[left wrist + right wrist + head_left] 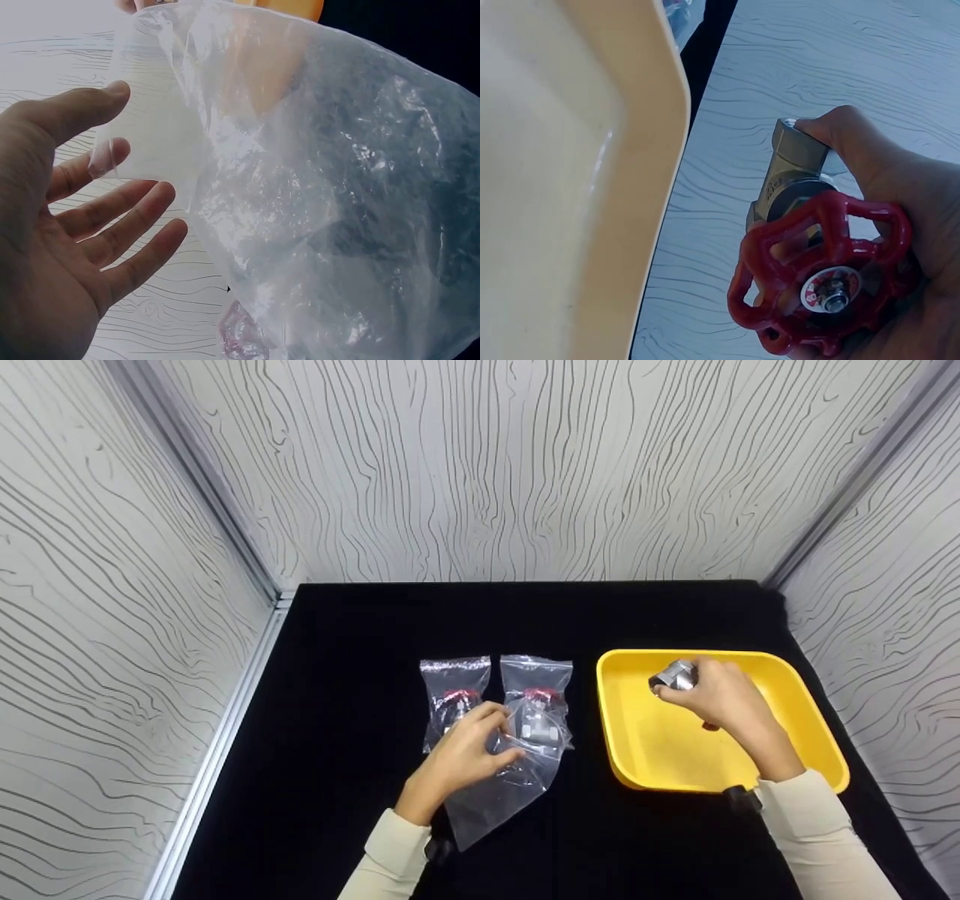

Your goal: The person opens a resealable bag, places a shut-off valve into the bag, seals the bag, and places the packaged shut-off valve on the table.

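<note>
My right hand (724, 697) grips a metal valve (677, 675) above the yellow bin. In the right wrist view its red handwheel (838, 247) faces the camera, and the thumb lies against one end of the metal body (799, 150). My left hand (469, 746) has thumb and fingers spread apart at the mouth of a clear plastic bag (491, 806). In the left wrist view the index fingertip (120, 148) shows through the bag's edge. Beyond the hand lie two zip bags, a left one (457, 671) and a right one (536, 667), each with a red-topped metal valve inside.
The yellow bin (660, 772) stands on the right of the black tabletop (337, 735). Pale wood-grain panels (487, 472) rise at the back and both sides. A metal rail (225, 735) runs along the left edge.
</note>
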